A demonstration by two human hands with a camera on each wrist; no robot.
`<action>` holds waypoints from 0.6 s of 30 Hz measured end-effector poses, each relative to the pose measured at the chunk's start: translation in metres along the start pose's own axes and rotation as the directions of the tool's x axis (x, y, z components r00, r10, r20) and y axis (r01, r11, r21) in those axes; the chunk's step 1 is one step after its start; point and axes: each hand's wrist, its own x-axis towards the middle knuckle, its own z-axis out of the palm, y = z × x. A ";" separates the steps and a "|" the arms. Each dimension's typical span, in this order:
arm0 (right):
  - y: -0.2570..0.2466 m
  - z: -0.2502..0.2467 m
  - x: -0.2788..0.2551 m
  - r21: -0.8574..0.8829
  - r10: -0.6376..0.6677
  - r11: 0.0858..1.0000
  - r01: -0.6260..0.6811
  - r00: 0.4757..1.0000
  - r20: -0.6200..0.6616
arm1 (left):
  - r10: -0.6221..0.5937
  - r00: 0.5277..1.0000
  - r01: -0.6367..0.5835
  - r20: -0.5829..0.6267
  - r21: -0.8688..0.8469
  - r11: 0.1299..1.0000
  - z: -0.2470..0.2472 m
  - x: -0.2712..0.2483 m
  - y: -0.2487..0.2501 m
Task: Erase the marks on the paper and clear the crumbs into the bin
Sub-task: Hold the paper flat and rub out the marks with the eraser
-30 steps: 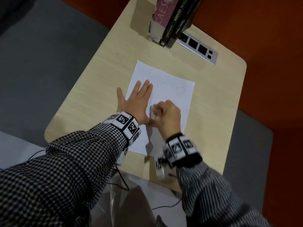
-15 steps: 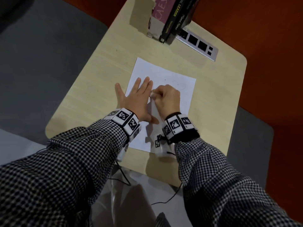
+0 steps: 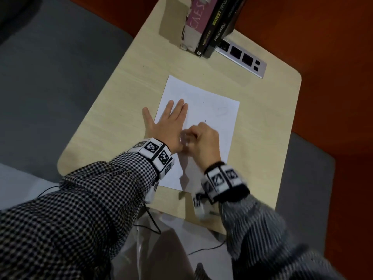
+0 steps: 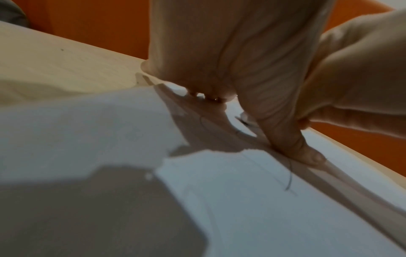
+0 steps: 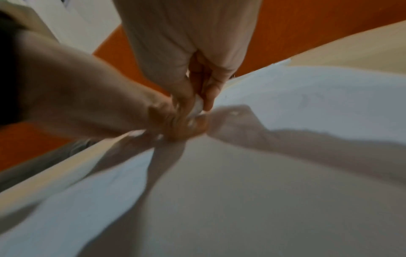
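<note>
The worktop is a pale wood slab with rounded corners, and everything else here is placed against the paper lying near its middle. That paper is a white sheet, flat on the wood, its long edges running away from the person.

Beyond the far edge of the paper, well apart from it, a row of books stands at the back of the worktop (one pink spine, the others dark). Just beside the books, also past the paper's far side, a grey socket strip lies flat.

The left hand rests palm down across the paper's left edge, fingers straight and spread, thumb out on the bare wood; it pins the sheet and holds nothing. The right hand sits over the middle of the paper, touching the left one, its fingers curled round a small white eraser pinched between thumb and fingertips (blurred in every view).

On the paper, a faint pencil loop shows toward its right edge, and two tiny dark crumbs lie just beyond the right hand.
</note>
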 end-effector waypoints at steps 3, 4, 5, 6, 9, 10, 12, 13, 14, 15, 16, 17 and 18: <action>0.000 -0.008 0.040 0.020 0.043 0.999 -0.042 0.997 -0.063 | 0.008 0.999 -0.007 0.048 -0.016 1.000 -0.003 -0.002 0.001; 0.000 -0.007 0.037 0.005 0.050 0.999 -0.050 0.997 -0.063 | 0.008 0.999 -0.008 0.046 -0.015 1.000 -0.004 -0.002 0.001; -0.002 -0.003 0.025 -0.028 0.050 0.998 -0.051 0.997 -0.054 | 0.008 0.999 -0.008 0.038 -0.013 1.000 -0.005 -0.003 0.002; -0.004 0.001 0.008 -0.049 0.023 0.998 -0.025 0.999 -0.040 | 0.005 1.000 -0.005 0.024 -0.009 1.000 -0.005 -0.003 0.002; -0.002 0.002 -0.011 -0.003 -0.008 1.000 0.008 1.000 0.010 | -0.003 1.000 0.003 0.019 0.001 1.000 -0.005 -0.003 0.002; -0.001 -0.001 0.004 0.000 0.022 1.000 -0.022 1.000 -0.001 | 0.001 1.000 -0.001 0.029 0.001 1.000 -0.004 -0.002 0.001; 0.003 -0.007 0.035 0.042 0.082 0.996 -0.079 0.995 -0.064 | 0.008 0.999 -0.008 0.052 -0.008 1.000 -0.003 -0.002 0.001; 0.003 -0.007 0.039 0.053 0.091 0.995 -0.087 0.992 -0.083 | 0.011 0.998 -0.010 0.058 -0.007 1.000 -0.003 -0.002 0.001; 0.004 -0.004 0.032 0.044 0.095 0.995 -0.091 0.991 -0.093 | 0.013 0.998 -0.013 0.056 -0.003 1.000 -0.004 -0.002 0.001; 0.002 0.001 0.016 0.019 0.080 0.997 -0.078 0.993 -0.089 | 0.016 0.999 -0.016 0.042 0.002 1.000 -0.003 -0.002 0.001; 0.000 0.005 0.000 0.010 0.061 0.998 -0.060 0.996 -0.064 | 0.016 1.000 -0.016 0.014 0.005 1.000 -0.002 -0.002 0.001; 0.001 0.007 -0.012 0.020 0.051 0.999 -0.050 0.998 -0.029 | 0.014 1.000 -0.014 -0.007 0.010 1.000 -0.002 -0.002 0.001; 0.002 0.004 -0.012 0.022 0.046 0.999 -0.046 0.999 0.002 | 0.012 1.000 -0.012 -0.013 0.017 1.000 -0.002 -0.002 0.000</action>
